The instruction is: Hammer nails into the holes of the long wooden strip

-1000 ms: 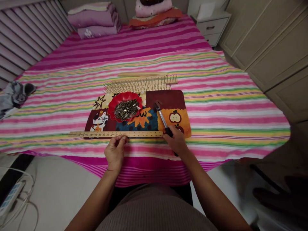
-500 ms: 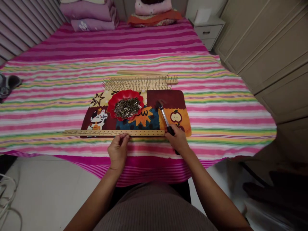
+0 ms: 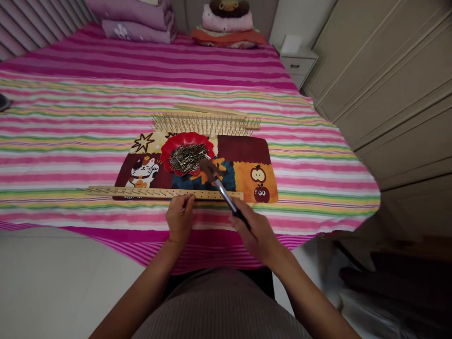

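My left hand [image 3: 181, 215] pinches what looks like a nail, mostly hidden by the fingertips, at the near edge of a narrow wooden strip [image 3: 215, 195]. Slanting nails stand along the strip's left part; bare holes show in its right part. My right hand [image 3: 257, 230] is wrapped round the black handle of a hammer [image 3: 223, 190]. The hammer's head, blurred, is raised over the mat, close to the red dish's right rim. That scalloped red dish [image 3: 168, 141] holds a heap of loose nails [image 3: 187, 157], behind the strip.
A patterned mat [image 3: 243, 148] lies under the dish and part of the strip. Behind it are more wooden strips [image 3: 208, 123] bristling with upright nails. Striped cloth [image 3: 318, 165] covers the bed. Folded bedding [image 3: 137, 30] lies at the far end; wardrobe doors [image 3: 395, 94] stand right.
The hammer has swung left and up, from over the mat's right side to beside the dish. My left hand stays pinched at the strip. The view has shifted slightly.
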The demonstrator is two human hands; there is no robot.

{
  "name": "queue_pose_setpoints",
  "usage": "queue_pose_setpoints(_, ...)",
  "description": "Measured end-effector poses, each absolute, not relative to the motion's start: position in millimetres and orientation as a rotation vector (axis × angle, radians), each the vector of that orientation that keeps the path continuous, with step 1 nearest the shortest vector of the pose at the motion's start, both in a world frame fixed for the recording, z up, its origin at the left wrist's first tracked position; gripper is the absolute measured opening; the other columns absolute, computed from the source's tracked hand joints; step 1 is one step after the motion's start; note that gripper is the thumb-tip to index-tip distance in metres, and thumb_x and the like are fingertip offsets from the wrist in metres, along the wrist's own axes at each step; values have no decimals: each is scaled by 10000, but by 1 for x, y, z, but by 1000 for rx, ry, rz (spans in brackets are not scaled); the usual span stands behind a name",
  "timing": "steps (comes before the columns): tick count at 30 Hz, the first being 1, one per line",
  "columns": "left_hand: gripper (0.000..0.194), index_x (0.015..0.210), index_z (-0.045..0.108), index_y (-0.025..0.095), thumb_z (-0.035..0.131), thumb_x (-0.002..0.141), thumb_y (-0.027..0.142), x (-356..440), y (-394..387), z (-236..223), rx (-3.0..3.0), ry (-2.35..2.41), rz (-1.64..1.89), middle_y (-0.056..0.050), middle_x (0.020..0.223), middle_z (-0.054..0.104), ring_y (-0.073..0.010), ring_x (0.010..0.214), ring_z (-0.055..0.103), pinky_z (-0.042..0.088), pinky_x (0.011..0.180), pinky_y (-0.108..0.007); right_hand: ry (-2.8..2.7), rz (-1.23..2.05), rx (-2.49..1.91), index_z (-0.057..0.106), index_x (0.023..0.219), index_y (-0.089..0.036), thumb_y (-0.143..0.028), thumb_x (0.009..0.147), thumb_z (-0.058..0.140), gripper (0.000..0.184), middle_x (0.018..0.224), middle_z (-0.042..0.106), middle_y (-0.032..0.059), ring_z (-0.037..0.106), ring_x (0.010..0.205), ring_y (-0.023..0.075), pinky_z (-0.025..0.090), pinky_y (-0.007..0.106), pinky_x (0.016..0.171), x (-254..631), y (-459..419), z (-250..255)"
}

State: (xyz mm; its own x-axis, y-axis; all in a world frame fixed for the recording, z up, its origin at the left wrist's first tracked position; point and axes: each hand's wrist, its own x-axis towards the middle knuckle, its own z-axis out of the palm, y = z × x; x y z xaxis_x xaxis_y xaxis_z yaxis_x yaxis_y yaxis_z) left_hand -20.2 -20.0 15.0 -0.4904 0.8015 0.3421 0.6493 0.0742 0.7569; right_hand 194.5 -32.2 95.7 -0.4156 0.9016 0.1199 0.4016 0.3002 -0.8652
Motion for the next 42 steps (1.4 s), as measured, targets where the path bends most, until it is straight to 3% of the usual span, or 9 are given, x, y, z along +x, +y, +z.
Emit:
queue_pose_setpoints(4,159,746,630,213,578,821,343,-20,-19,11,1577,2117,1430,-16,713,623,-154,712,569,439,685,-269,-2038,1144,-1078,418,1416,-267,-274,955,410,461,973,686,26,653,863,164,525,300,792,180,-40,98)
queue_pose_setpoints(8,171,750,622,216,549,840,341,-19,-18,7,1619,2049,1507,-30,738,626,-161,726,563,446,714,-282,-2055,1202,-1070,376,1446,-308,-270,965,407,484,1151,660,30,600,1118,176,489,346,947,177,-46,102)
queue_pose_setpoints(16,203,701,589,219,511,861,319,-17,-18,0,1644,2050,1496,-25,704,567,-160,713,539,442,712,-278,-2042,1263,-1138,392,1444,-315,-270,968,418,479,938,697,2,658,973,187,548,347,870,175,-54,107)
queue_pose_setpoints(25,187,734,613,226,507,858,317,-17,-19,-2,1613,2055,1442,-37,716,583,-182,749,552,447,738,-299,-2085,1159,-1088,377,1454,-318,-217,953,435,515,1370,557,21,518,1265,186,444,383,1053,169,-59,120)
queue_pose_setpoints(29,170,742,616,221,528,852,317,-17,-18,-4,1608,2039,1469,-34,743,596,-173,758,562,451,750,-297,-2037,1140,-1149,407,1439,-300,-251,952,432,490,1242,641,28,611,1138,191,508,377,970,171,-57,117)
queue_pose_setpoints(32,172,737,611,219,546,855,326,-17,-17,-4,1615,2027,1503,-27,738,602,-164,749,567,455,744,-288,-1927,946,-1272,424,1432,-240,-295,949,418,486,1031,703,52,683,889,191,566,340,795,182,-45,107)
queue_pose_setpoints(35,168,749,614,218,550,857,330,-18,-17,-2,1629,2007,1517,-25,732,611,-164,745,579,464,741,-290,-1803,767,-1463,466,1398,-174,-353,935,417,499,796,701,48,665,672,194,546,307,618,201,-19,82)
queue_pose_setpoints(42,103,898,630,215,563,852,277,-29,-37,20,1759,1930,1514,-29,817,666,-152,761,616,474,676,-256,-1734,483,-1637,549,1325,-162,-399,879,417,521,948,721,125,690,735,257,532,342,617,236,29,24)
